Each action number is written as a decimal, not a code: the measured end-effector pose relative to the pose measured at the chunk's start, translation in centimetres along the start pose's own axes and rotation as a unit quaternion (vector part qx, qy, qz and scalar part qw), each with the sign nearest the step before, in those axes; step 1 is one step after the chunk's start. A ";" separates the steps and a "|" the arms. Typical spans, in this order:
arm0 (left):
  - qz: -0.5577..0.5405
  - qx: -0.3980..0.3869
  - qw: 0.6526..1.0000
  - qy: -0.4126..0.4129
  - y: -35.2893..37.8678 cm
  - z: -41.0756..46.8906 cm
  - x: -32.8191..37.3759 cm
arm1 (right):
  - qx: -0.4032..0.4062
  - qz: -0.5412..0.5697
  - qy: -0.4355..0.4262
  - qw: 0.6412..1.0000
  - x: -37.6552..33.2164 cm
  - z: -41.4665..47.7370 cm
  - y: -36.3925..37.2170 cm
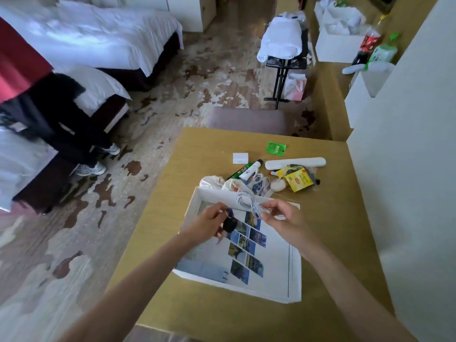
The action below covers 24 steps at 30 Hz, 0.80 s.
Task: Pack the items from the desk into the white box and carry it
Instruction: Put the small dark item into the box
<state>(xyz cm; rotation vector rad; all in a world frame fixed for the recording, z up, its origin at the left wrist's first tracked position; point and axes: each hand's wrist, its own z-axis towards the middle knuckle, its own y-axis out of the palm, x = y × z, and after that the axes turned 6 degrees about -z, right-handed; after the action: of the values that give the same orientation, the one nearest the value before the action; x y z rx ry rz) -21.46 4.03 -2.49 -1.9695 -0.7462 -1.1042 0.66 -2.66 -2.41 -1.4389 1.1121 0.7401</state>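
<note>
The desk (172, 218) is a yellowish tan colour. The box (195, 206) on it is white, and the sheet (271, 262) inside it is white with a slanted row of small blue and green photos. The cable (249, 201) is white. The keychain (230, 222) is dark, nearly black. Behind the box lie a yellow tea packet (298, 180), a bright green sachet (276, 147), a small white card (240, 158) and a long white case (294, 162). The carpet (172, 95) is beige with irregular brown patches. The bed sheets (98, 33) are white.
</note>
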 end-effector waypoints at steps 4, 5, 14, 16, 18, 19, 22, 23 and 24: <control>0.183 -0.102 0.977 -0.025 2.2 0.8 -2.8 | 0.015 -0.052 0.015 0.998 1.0 -0.6 0.9; 0.221 -0.108 0.969 -0.023 2.6 1.1 -3.2 | 0.022 -0.066 0.020 0.997 1.2 -0.7 1.0; 0.275 -0.113 0.955 0.018 0.6 3.2 -5.3 | 0.040 -0.208 0.010 0.977 1.7 0.7 3.8; 0.267 -0.074 0.961 0.015 -0.7 3.6 -5.5 | 0.050 -0.239 0.003 0.970 1.9 1.5 4.9; 0.267 -0.034 0.963 0.015 -1.5 4.0 -5.6 | 0.058 -0.264 -0.004 0.963 2.3 2.2 6.0; 0.271 -0.024 0.962 0.021 -1.7 4.2 -5.6 | 0.063 -0.274 -0.008 0.960 2.5 2.6 6.6; 0.278 -0.032 0.958 0.057 -1.3 4.7 -5.4 | 0.084 -0.302 -0.009 0.950 3.3 3.2 8.0; 0.279 -0.038 0.957 0.069 -1.0 4.8 -5.3 | 0.093 -0.304 -0.006 0.948 3.6 3.2 8.3; 0.280 -0.041 0.956 0.080 -0.7 5.0 -5.2 | 0.103 -0.305 -0.001 0.947 3.9 3.3 8.4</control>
<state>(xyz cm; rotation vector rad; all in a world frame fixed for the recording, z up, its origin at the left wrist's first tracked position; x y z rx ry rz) -22.15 7.83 -8.63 -1.9551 -0.0378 -0.9338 -5.24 0.17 -9.74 -1.4854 0.6538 0.1794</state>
